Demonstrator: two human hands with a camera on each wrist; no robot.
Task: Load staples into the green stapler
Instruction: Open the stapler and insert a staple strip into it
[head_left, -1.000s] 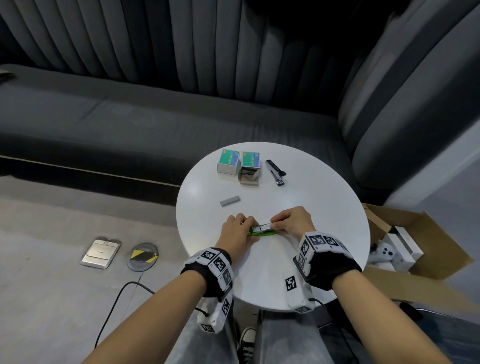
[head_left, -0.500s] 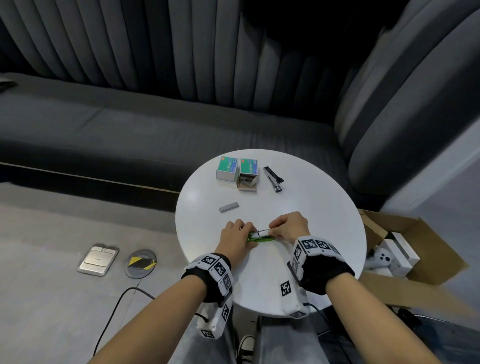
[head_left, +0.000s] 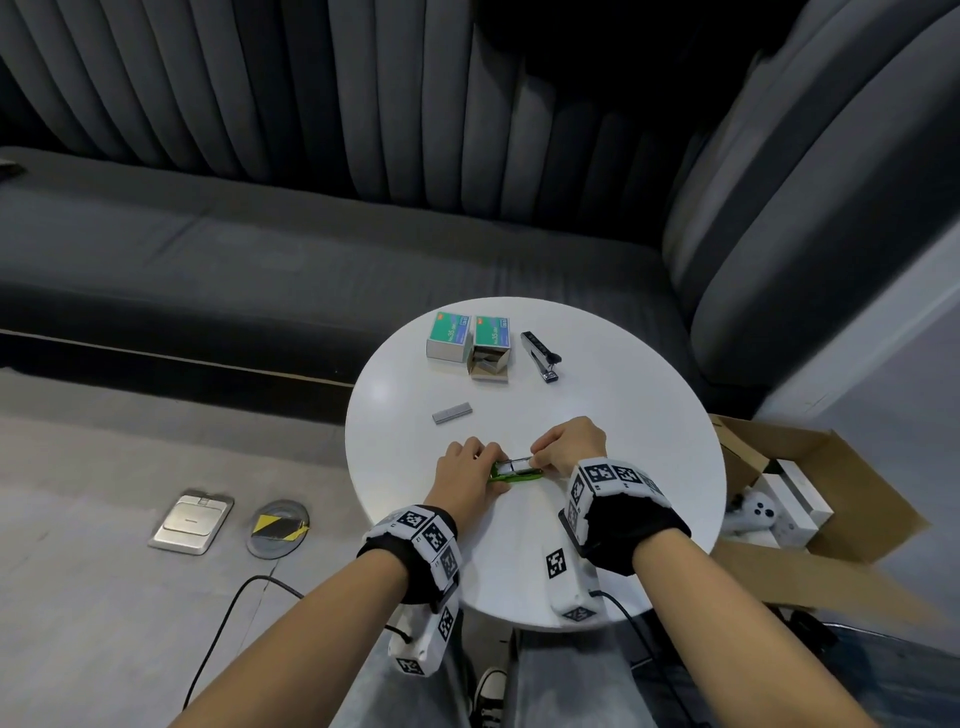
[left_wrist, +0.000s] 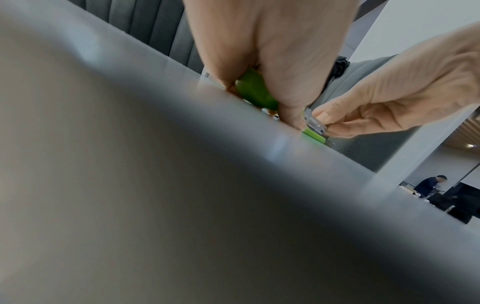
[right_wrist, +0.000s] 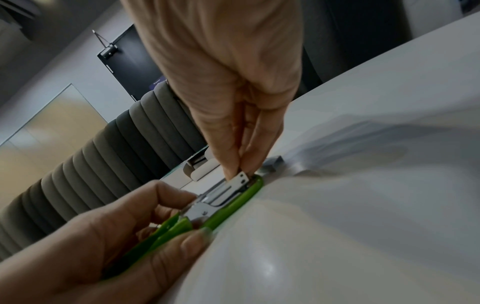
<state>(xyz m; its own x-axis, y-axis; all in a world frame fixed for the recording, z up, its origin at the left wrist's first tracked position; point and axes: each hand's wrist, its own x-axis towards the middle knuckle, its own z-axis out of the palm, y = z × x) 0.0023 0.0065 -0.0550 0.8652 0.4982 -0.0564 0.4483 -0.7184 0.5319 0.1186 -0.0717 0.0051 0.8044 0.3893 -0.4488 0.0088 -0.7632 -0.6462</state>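
The green stapler (head_left: 517, 474) lies on the round white table (head_left: 623, 415) near its front edge, opened so its metal magazine shows (right_wrist: 223, 193). My left hand (head_left: 488, 462) grips the stapler's green rear end (left_wrist: 255, 92) between thumb and fingers. My right hand (head_left: 537, 458) pinches the metal front tip of the magazine (right_wrist: 241, 177) with thumb and forefinger. A loose grey strip of staples (head_left: 452, 413) lies on the table beyond my left hand, apart from both hands.
Two green staple boxes (head_left: 448, 335) (head_left: 491, 338) stand at the table's far side, the right one open, with a black stapler (head_left: 540, 356) beside them. A cardboard box (head_left: 810, 499) sits on the floor to the right. A dark sofa (head_left: 260, 260) wraps behind the table.
Both hands keep the same hold on the stapler at the same spot on the table. Only the head view has shifted slightly.
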